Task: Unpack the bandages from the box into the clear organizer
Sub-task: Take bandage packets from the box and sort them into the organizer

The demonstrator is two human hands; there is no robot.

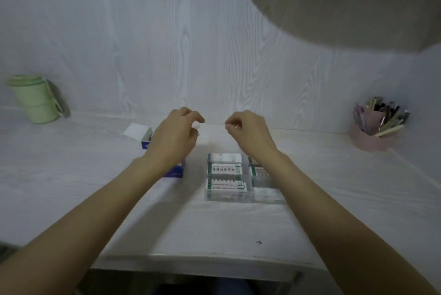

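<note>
The blue bandage box (176, 172) lies on the white desk, its white flap (135, 130) open toward the back left. My left hand (173, 137) hovers over it with fingers loosely curled and nothing visible in them. The clear organizer (229, 197) sits to the right of the box. It holds several wrapped bandages with green-edged labels (226, 169). My right hand (248, 132) hovers above the organizer's far side, thumb against curled fingers; whether it pinches anything is unclear. A faint pale patch (203, 135) shows between the hands.
A green lidded cup (33, 100) stands at the back left against the wall. A pink holder full of pens (374, 127) stands at the back right. A rounded white shelf (346, 10) juts out overhead on the right. The desk's front edge (202, 263) is near me.
</note>
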